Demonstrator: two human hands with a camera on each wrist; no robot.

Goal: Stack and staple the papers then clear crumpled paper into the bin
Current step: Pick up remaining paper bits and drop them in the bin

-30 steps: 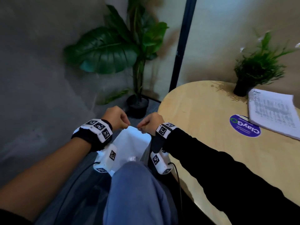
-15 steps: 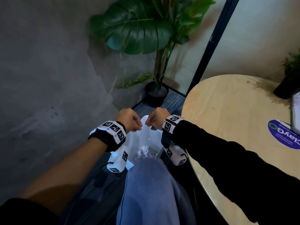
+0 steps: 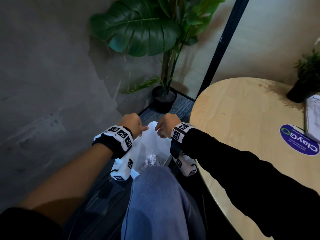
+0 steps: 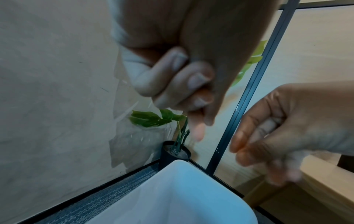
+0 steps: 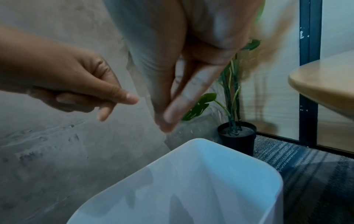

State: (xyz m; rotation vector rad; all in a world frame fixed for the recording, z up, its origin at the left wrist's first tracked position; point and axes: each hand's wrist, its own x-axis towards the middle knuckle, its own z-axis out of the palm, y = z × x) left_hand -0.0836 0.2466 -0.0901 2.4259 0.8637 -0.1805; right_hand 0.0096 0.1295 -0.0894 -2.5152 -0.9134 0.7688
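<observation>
A white bin (image 3: 149, 144) stands on the floor between the grey wall and the round table, just beyond my knee. Crumpled paper (image 3: 154, 160) lies at its bottom. Both hands hover over its far rim, a small gap between them. My left hand (image 3: 144, 129) has three fingers curled into the palm, thumb and forefinger pointing down, and holds nothing (image 4: 203, 128). My right hand (image 3: 158, 129) points straight fingers down at the bin (image 5: 191, 181), also with nothing in it (image 5: 168, 119). The printed papers (image 3: 313, 115) lie at the table's far right edge.
A tall potted plant (image 3: 164, 99) stands in the corner just behind the bin. The wooden table (image 3: 242, 118) carries a purple round sticker (image 3: 299, 142) and a small potted plant (image 3: 303, 90). My jeans-clad knee (image 3: 159, 196) covers the bin's near side.
The hands were pinched together over the bin; now they have come apart and their fingers have loosened. My head has turned left, so crumpled paper shows in the bin.
</observation>
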